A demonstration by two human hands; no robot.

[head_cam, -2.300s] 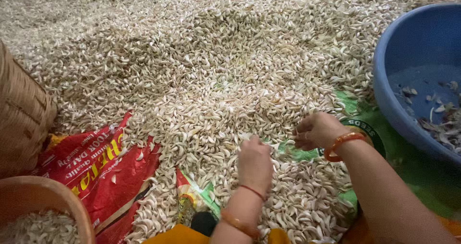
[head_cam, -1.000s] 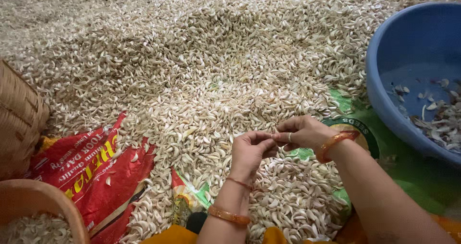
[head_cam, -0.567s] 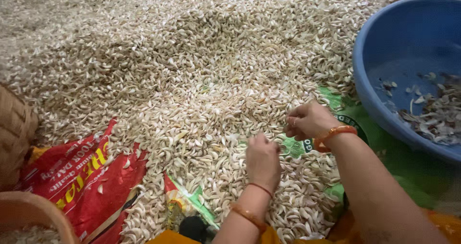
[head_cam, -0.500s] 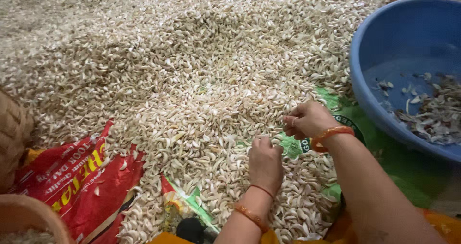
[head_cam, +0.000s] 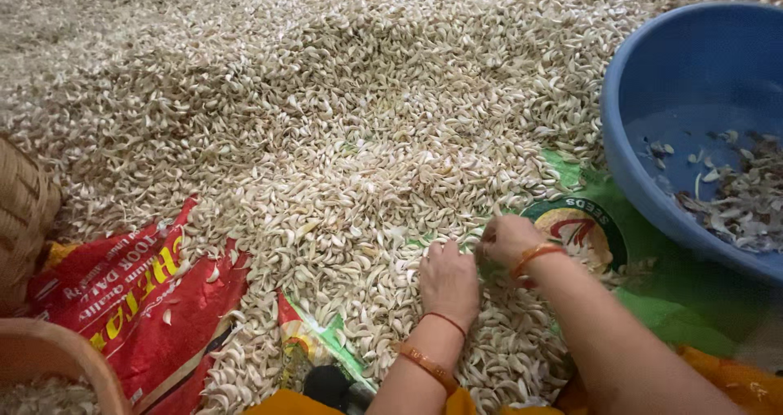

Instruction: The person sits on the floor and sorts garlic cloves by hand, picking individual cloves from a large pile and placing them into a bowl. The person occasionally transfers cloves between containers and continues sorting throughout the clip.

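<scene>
A wide heap of pale garlic cloves [head_cam: 342, 137] covers the floor in front of me. My left hand [head_cam: 448, 280] lies palm down on the near edge of the heap, fingertips among the cloves; it wears a red thread and an orange bangle. My right hand [head_cam: 506, 239] sits just to its right, almost touching it. Its fingers are curled down into the cloves, and what they hold is hidden. It wears an orange bangle on the wrist.
A blue plastic tub [head_cam: 644, 162] at the right holds papery peels. A red printed sack [head_cam: 139, 292] and a green printed sack [head_cam: 644, 301] lie under the heap. A woven basket [head_cam: 24, 211] stands at the left; a brown bowl [head_cam: 57, 358] of cloves sits at the bottom left.
My hands met above the heap a second ago, then parted. The left went down onto the cloves, and the right has now dropped beside it.
</scene>
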